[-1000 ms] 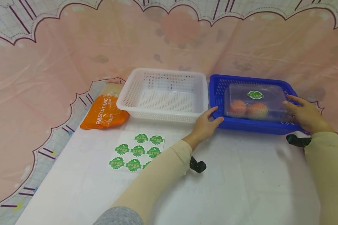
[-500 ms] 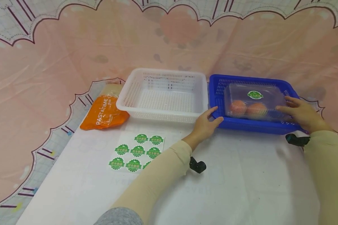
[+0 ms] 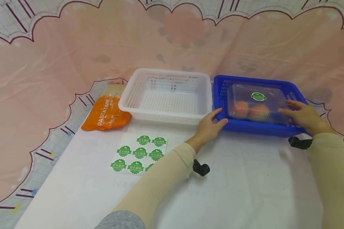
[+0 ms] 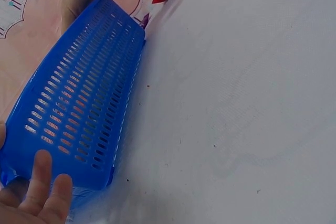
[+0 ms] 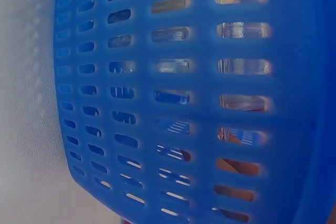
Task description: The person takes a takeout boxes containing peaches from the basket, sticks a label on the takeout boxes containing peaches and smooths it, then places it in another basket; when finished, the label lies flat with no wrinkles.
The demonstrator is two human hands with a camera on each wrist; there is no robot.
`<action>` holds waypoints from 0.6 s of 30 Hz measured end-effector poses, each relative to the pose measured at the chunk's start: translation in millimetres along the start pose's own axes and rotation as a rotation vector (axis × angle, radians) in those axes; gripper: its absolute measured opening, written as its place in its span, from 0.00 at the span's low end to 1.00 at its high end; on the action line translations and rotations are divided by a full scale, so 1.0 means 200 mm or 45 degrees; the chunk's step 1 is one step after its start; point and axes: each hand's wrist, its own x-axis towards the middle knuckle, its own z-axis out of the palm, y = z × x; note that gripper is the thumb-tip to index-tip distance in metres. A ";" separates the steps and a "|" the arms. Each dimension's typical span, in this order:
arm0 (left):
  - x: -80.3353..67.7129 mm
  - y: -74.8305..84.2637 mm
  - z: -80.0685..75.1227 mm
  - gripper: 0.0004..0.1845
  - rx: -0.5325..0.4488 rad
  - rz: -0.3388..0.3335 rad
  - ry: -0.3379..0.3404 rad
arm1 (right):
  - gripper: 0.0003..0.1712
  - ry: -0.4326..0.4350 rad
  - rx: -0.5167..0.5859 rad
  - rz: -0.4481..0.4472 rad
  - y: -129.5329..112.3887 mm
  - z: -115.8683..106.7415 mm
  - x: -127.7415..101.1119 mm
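A blue slotted basket (image 3: 258,129) stands on the right of the table in the head view, holding a clear plastic clamshell box (image 3: 270,98) with a green round sticker (image 3: 258,96) on its lid. Two round reddish-orange fruits (image 3: 240,109) show through the box. My left hand (image 3: 207,128) touches the basket's near left corner, fingers extended; in the left wrist view, the fingertips (image 4: 42,163) lie against the corner. My right hand (image 3: 308,117) touches the box's right end with thumb and fingers, inside the basket's rim. The right wrist view shows mostly the slotted basket wall (image 5: 294,77).
A white slotted basket (image 3: 164,118) stands close left of the blue one. An orange PASTATIME bag (image 3: 106,113) leans beside it at the left. A sheet of green stickers (image 3: 139,153) lies in front, partly covered by my left forearm. A patterned pink cloth (image 3: 117,51) hangs behind.
My right hand has slid a little to the left along the box's end, and the box has shifted slightly left in the blue basket. The left hand has stayed at the corner.
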 end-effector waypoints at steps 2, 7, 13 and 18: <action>0.00 0.00 0.00 0.29 0.008 0.004 0.000 | 0.60 0.016 -0.021 0.003 0.00 0.00 0.00; 0.00 0.00 0.00 0.29 0.014 0.011 0.005 | 0.61 0.051 -0.062 0.005 0.00 -0.01 0.01; 0.00 0.01 0.00 0.28 0.026 -0.008 0.007 | 0.60 0.074 -0.060 -0.014 -0.01 0.00 0.01; -0.01 0.01 -0.01 0.29 0.032 -0.024 -0.004 | 0.57 0.151 -0.034 -0.048 0.00 0.02 -0.01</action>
